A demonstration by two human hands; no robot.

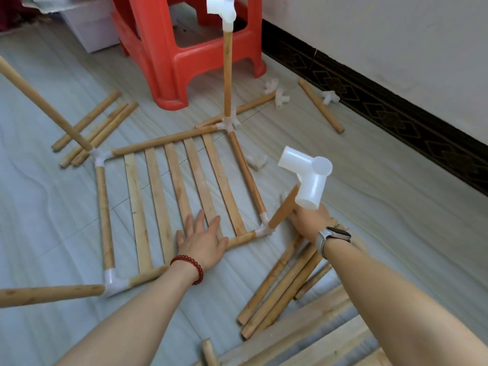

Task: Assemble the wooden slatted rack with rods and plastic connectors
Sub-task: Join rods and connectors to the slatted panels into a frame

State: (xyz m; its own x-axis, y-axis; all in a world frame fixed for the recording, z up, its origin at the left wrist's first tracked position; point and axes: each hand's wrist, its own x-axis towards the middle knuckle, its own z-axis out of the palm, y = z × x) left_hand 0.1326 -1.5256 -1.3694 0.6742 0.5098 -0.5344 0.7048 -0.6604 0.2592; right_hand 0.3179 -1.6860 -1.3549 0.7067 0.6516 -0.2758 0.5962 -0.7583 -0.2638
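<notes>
A square frame of wooden rods and white plastic corner connectors lies on the floor, with several flat slats (182,188) across it. My left hand (202,240) rests flat and open on the front rod (240,239) and the slat ends. My right hand (310,223) is closed around the lower part of an upright rod (284,207) seated in the near right corner connector (262,229). That rod carries a white three-way connector (307,178) on top. The far corner has an upright rod (227,72) topped with another connector (221,9).
Loose rods lie at the left (95,128), beside my right forearm (280,289) and near the wall (320,105). Spare connectors (277,95) sit by a red plastic stool (184,54). Flat boards (317,339) lie at the bottom right. A dark skirting runs along the right wall.
</notes>
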